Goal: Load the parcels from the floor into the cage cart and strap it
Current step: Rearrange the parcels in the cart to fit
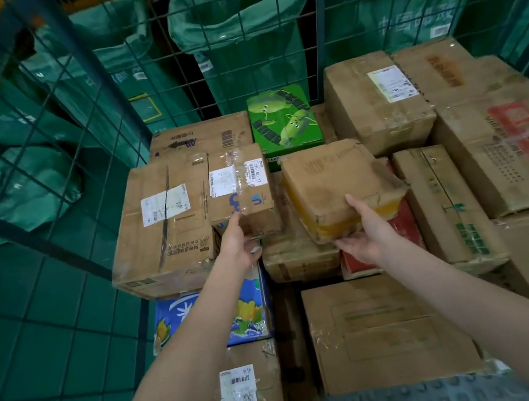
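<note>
Inside the cage cart (72,92), the left hand (237,244) grips a small taped box (240,186); the right hand (365,236) grips a crumpled parcel (339,181).

Brown parcels (347,183) — one green box (283,119) — green mesh cage (38,139).
</note>
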